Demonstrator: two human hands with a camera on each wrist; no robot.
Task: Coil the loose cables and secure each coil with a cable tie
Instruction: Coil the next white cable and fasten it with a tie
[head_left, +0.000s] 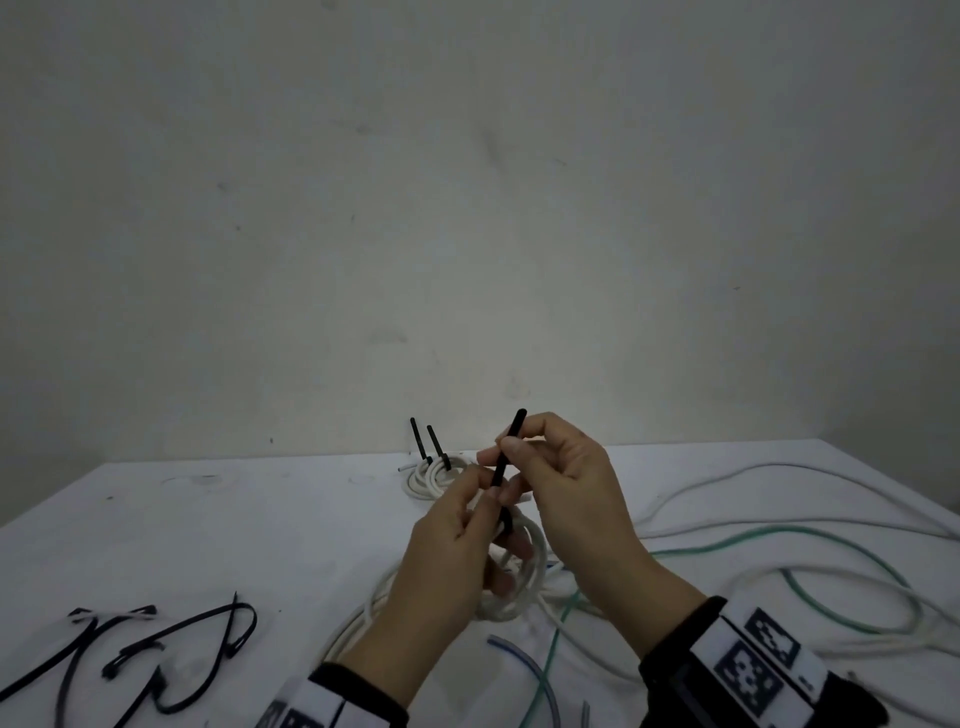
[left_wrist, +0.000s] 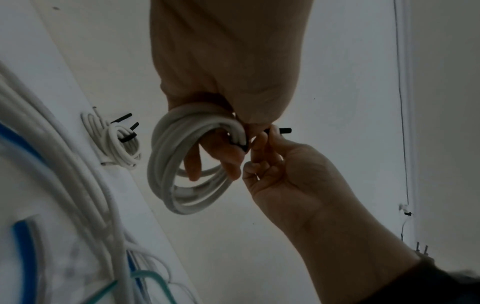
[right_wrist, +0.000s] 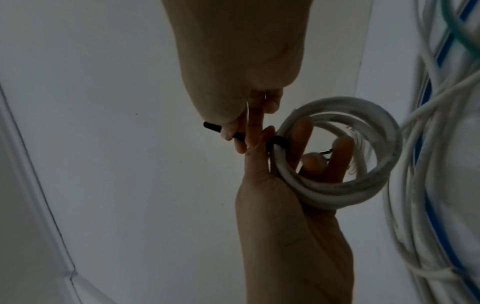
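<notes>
A small coil of white cable (head_left: 532, 569) hangs from my left hand (head_left: 480, 512), whose fingers curl through its loops. A black cable tie (head_left: 506, 452) is wrapped round the coil, and its tail points upward. My right hand (head_left: 511, 452) pinches that tail between thumb and fingers, just above the left hand. In the right wrist view the black cable tie (right_wrist: 279, 140) hugs the strands of the white coil (right_wrist: 363, 181), and its tail end pokes out past my right hand's fingertips (right_wrist: 228, 131). The left wrist view shows the white coil (left_wrist: 168, 164) from below.
A tied white coil (head_left: 431, 475) with two black tie tails sticking up lies at the back of the white table (head_left: 208, 545). Several spare black ties (head_left: 156, 649) lie front left. Loose white (head_left: 779, 480), green (head_left: 779, 538) and blue (head_left: 519, 657) cables sprawl to the right.
</notes>
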